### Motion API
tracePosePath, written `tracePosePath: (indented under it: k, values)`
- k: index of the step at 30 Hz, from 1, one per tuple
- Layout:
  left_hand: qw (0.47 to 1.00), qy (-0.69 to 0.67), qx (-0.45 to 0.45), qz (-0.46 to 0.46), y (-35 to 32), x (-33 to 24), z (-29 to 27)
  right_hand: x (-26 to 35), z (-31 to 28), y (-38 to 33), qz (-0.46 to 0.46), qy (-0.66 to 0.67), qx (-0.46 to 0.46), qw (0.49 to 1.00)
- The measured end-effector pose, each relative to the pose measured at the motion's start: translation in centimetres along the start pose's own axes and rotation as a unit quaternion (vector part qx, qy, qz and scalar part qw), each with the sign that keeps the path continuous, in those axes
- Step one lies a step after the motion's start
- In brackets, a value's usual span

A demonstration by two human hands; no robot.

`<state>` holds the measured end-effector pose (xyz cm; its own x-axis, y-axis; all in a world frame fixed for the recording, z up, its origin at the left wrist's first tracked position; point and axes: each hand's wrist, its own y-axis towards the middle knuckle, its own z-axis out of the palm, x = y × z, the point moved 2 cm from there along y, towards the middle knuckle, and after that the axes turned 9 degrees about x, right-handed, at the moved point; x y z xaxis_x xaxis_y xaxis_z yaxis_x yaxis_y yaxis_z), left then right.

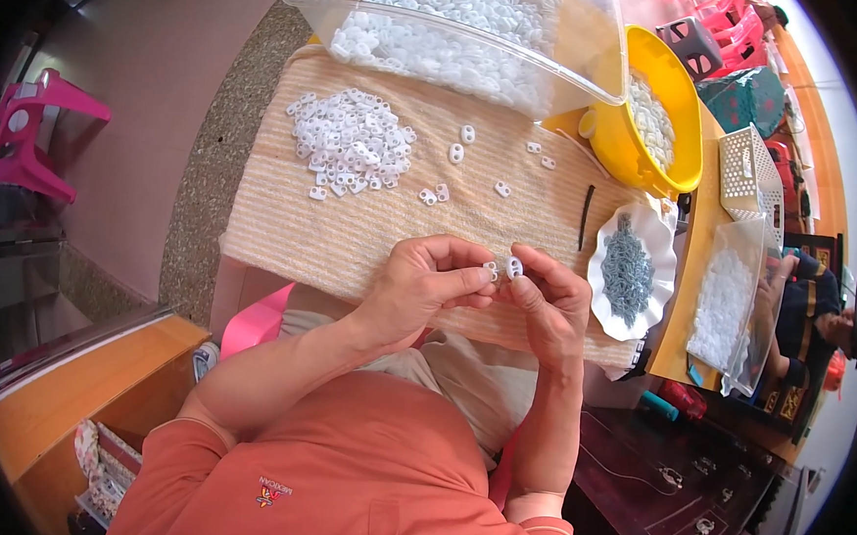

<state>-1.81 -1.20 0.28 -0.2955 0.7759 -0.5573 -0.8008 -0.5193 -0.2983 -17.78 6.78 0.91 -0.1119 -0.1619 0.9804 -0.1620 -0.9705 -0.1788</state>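
Observation:
My left hand (425, 287) pinches a small white plastic piece (491, 269) between thumb and forefinger. My right hand (554, 300) holds a second small white plastic piece (515, 267) right beside it, the two pieces nearly touching. Both hands hover over the near edge of a yellow striped cloth (353, 224) that covers the table. A heap of the same white pieces (350, 145) lies on the cloth to the far left of my hands, and a few loose ones (455, 153) are scattered nearer the middle.
A clear plastic bin (443, 33) of white pieces stands at the back beside a yellow tub (654, 115). A white scalloped dish (634, 270) of small grey metal parts sits right of my hands. Another person (809, 310) sits at the far right, by a white basket (753, 170).

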Motion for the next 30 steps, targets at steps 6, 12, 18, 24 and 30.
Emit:
tracePosePath:
  k: [6,12,18,24,30]
  values:
    - [1.000,0.003,0.000,0.002,0.03,0.11,-0.12,-0.06,0.08,0.01,0.005,0.014,-0.001,1.000]
    - [1.000,0.002,0.000,0.003,0.00,0.00,-0.01,-0.39,-0.25,0.02,0.008,0.000,0.008,1.000]
    - [1.000,0.004,0.011,0.006,0.00,0.13,-0.38,-0.31,-0.14,-0.05,0.025,0.023,0.009,0.999]
    - [1.000,0.007,0.017,0.004,0.12,0.38,-0.54,-0.46,0.06,0.02,0.018,0.041,0.020,0.999]
    - [1.000,0.012,0.012,0.000,0.08,0.37,-0.58,0.02,0.36,-0.04,0.041,0.019,0.027,0.999]
